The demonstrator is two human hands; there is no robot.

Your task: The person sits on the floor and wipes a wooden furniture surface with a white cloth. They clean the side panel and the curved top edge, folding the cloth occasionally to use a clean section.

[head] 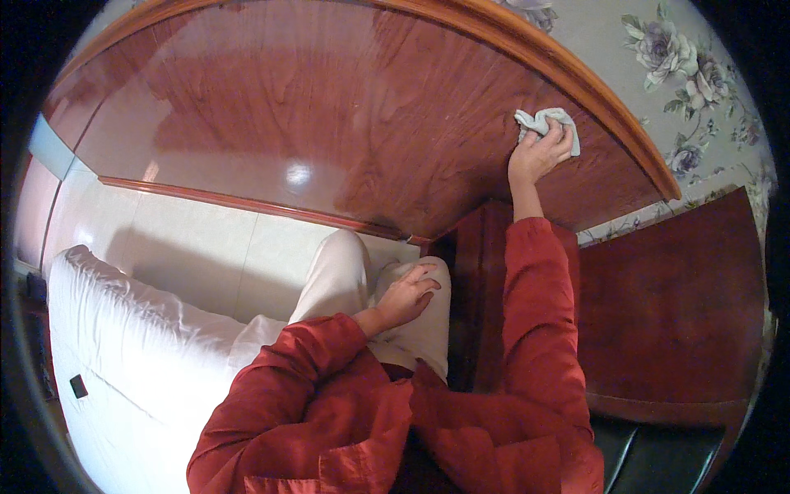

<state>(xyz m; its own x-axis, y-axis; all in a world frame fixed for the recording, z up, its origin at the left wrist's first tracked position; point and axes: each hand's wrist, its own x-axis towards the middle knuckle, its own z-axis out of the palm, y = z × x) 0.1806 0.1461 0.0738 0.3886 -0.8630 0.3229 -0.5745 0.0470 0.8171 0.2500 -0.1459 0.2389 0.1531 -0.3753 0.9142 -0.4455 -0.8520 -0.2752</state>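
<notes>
My right hand (538, 155) holds a pale, crumpled cloth (565, 126) against a glossy reddish-brown wood panel (296, 105), near the panel's right end. The cloth bunches between the fingers and partly spreads past them. An orange-brown wooden moulding (574, 74) curves along the panel's upper edge, just beyond the cloth. My left hand (406, 296) rests over my light-trousered thigh with its fingers slightly bent and apart, and nothing shows in it.
A bed with white bedding (154, 346) is at the left, bearing a small dark object (79, 386). A dark red wooden cabinet (494, 296) stands beside my right knee. Further right are a dark red headboard-like panel (673, 296) and floral wallpaper (666, 55). Pale tiles (271, 247) cover the floor.
</notes>
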